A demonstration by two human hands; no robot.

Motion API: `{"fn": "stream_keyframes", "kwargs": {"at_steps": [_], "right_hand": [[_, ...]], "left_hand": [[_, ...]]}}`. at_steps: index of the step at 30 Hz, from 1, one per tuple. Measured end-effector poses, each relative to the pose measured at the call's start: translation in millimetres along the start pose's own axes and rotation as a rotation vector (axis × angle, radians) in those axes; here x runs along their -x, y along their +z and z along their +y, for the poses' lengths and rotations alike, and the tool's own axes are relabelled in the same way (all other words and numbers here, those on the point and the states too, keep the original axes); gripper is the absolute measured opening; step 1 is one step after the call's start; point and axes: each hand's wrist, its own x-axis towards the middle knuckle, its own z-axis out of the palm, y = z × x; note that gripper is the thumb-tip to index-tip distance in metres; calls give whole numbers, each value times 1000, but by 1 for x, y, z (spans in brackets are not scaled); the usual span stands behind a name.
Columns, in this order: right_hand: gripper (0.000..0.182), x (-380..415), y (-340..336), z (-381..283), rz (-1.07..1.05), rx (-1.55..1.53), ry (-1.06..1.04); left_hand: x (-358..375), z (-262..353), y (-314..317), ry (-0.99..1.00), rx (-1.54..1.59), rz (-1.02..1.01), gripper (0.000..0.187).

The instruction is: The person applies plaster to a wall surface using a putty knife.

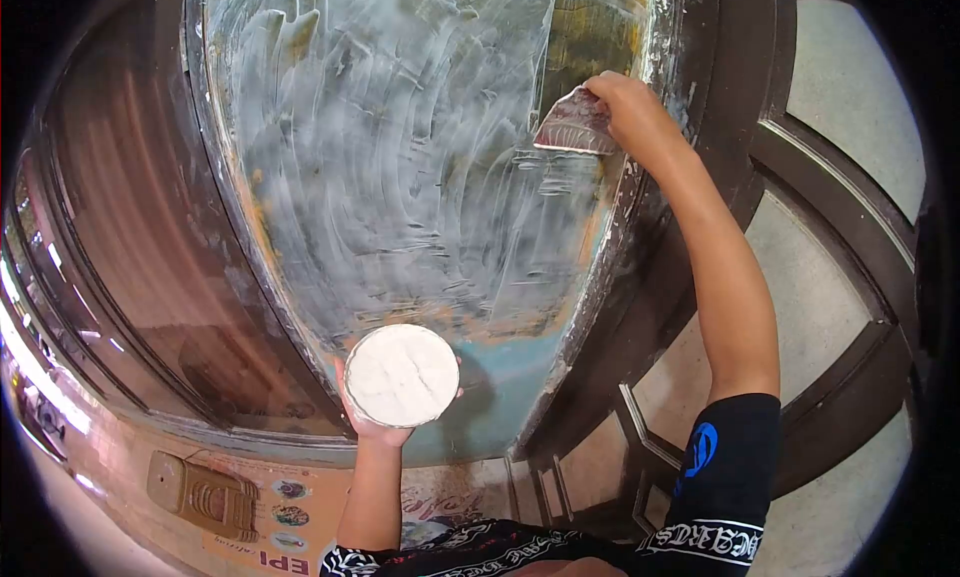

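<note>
My left hand (pixel 368 417) is wrapped round a round tub of white paste (pixel 402 375), held low before the panel with the paste surface facing me. In my right hand (pixel 632 115) is a dark reddish spreader (pixel 578 127) with white paste along its lower edge. Its blade lies against the upper right part of a tall panel (pixel 380 177). White, streaky smears cover most of that panel. Darker, yellowish-brown patches show near the spreader and along the borders, and a pale blue-green strip shows at the bottom.
Worn dark frame edges (pixel 590 307) run down both sides of the panel. To the left stands a glossy brown panel (pixel 200 247); to the right, dark woodwork (pixel 800 167) with pale insets. Below lie a brown moulded plastic object (pixel 205 495) and a printed sheet (pixel 290 547).
</note>
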Motion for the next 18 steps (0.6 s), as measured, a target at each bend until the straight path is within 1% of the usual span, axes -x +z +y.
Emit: {"fn": "stream_keyframes", "kwargs": {"at_steps": [1, 2, 3, 4, 6, 7, 8, 10, 11, 12, 14, 15, 18], "right_hand": [[30, 2, 0, -1, -56, -5, 12], [31, 3, -1, -3, -110, -10, 23], [29, 3, -8, -8, -154, -19, 81], [29, 4, -15, -10, -150, -18, 80], [27, 6, -27, -8, -202, -87, 262], [24, 5, -33, -1, -272, -135, 312], [24, 8, -32, 12, -268, -135, 308], [19, 13, -26, 32, -296, -509, 401], [17, 18, -24, 35, -231, -625, 435], [17, 19, -28, 32, -229, -626, 431], [15, 19, -38, 29, -147, -745, 520], [14, 17, -40, 26, -67, -807, 576], [15, 10, -46, 29, -12, -846, 628]], "left_hand": [[2, 0, -2, -15, -3, -36, 94], [4, -1, -1, -16, -3, -35, 94], [6, -2, 0, -18, 35, -15, 93], [7, -1, 0, -18, 72, 3, 93], [10, 1, 1, -8, 60, 6, 92], [10, 2, 1, 3, 51, 13, 92], [11, 3, 2, 6, 49, 9, 92], [13, 6, 3, 20, 11, -12, 92], [13, 7, 4, 29, 2, -3, 93], [14, 8, 7, 33, 1, -5, 93], [15, 8, 14, 16, 1, -22, 93], [15, 8, 15, 17, -5, -21, 93], [14, 6, 16, 25, 17, -10, 93]]}}
